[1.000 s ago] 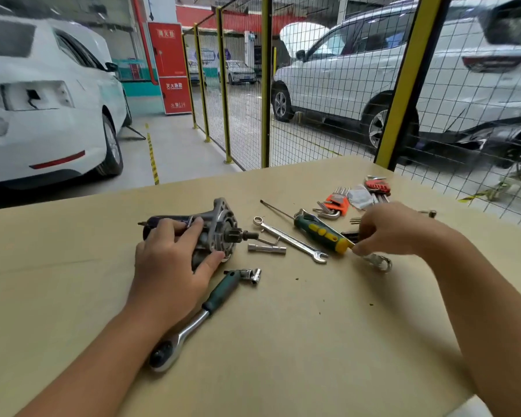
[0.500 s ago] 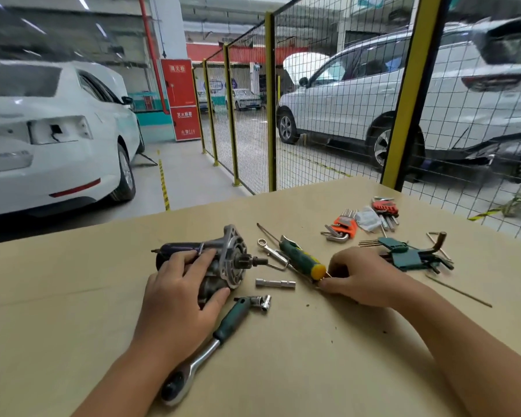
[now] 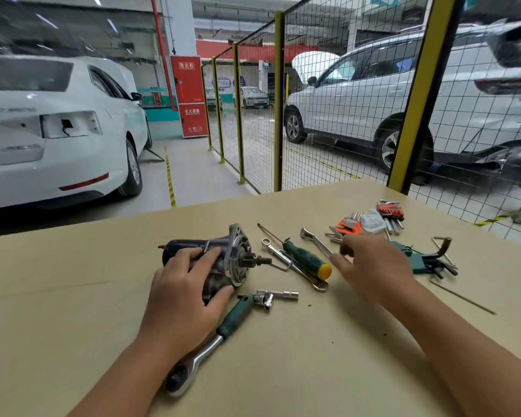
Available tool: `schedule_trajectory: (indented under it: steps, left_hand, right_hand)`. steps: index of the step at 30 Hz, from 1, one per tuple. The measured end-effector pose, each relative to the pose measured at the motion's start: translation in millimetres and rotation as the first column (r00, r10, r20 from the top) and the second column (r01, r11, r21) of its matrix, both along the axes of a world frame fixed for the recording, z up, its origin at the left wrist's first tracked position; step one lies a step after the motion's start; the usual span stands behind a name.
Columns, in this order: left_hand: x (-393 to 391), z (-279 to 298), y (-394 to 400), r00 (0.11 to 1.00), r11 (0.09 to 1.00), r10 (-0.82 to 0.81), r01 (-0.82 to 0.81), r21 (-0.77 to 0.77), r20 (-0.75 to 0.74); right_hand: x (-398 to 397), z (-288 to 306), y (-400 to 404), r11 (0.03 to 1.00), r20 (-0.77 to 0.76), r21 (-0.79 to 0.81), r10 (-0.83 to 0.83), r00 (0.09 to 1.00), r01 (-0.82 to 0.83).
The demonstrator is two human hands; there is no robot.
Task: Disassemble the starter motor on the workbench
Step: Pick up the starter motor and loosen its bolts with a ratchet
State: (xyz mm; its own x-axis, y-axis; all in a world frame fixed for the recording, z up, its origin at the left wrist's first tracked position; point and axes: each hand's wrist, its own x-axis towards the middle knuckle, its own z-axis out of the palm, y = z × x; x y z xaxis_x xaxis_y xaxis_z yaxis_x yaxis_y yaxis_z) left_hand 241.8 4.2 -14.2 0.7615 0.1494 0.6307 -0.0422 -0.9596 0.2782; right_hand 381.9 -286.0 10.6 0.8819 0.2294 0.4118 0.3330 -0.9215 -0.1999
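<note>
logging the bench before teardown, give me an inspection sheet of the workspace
surface: tan bench, a few dark specks near the tools
job's things: starter lying on its side, pinion end toward the tools
clutter: ratchet, screwdriver, spanner, hex key sets
grippers: left hand grips the starter; right hand over the tools, grip unclear
cables: nothing seen
surroundings: mesh fence, white car, parked SUV
</note>
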Motion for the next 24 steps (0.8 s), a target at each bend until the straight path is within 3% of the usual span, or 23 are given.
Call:
schedule_trajectory:
  steps: [1,3,7,10,16,24]
  left_hand:
    - [0,0,0,1.000,1.000,0.003,-0.003,0.004,-0.001]
    - [0,-2,0,1.000,1.000,0.006,-0.006,0.014,-0.005]
    - [0,-3,3,1.000,0.999,0.000,0.001,0.038,-0.009]
    - [-1,-5,3,1.000,0.999,0.005,-0.004,0.046,-0.020]
    - [0,-6,5,1.000,0.998,0.004,-0.003,0.059,-0.022]
    - [0,-5,3,1.000,0.999,0.011,-0.009,0.046,-0.026]
  right_hand:
    - [-1,1,7,0.998,0.066,0.022,0.049,0.997,-0.051]
    - [-5,1,20,0.993,0.020,-0.013,0.115,0.993,-0.115]
    - [-2,-8,34,0.969,-0.048,-0.243,0.039,0.998,-0.050]
    - [0,-7,36,0.976,-0.068,-0.217,-0.007,0.998,-0.008]
    - [7,-1,11,0.996,0.005,0.041,-0.081,0.997,0.080]
    - [1,-13,15,0.991,0.083,-0.082,-0.098,0.992,0.105]
